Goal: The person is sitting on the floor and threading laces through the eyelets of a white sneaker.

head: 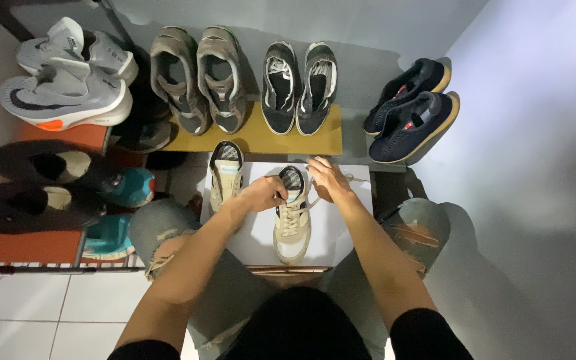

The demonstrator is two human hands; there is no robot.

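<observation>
Between the fingers: sneaker (292,220) on white sheet (341,233), upright.
Axis: toe toward the person, heel away.
Left hand (263,193): pinching the collar.
Right hand (328,179): clenched on lace (309,204), beside the heel.
Left of the fingers: twin sneaker (225,175).

Few items qualify. A white rectangular box lid or sheet (341,230) lies flat at the centre of the frame, under the cream sneakers. A small red tag (409,125) sits on each dark navy shoe at upper right. A pale label patch (227,169) marks the tongue of the cream shoe left of centre. No signs or screens.
</observation>
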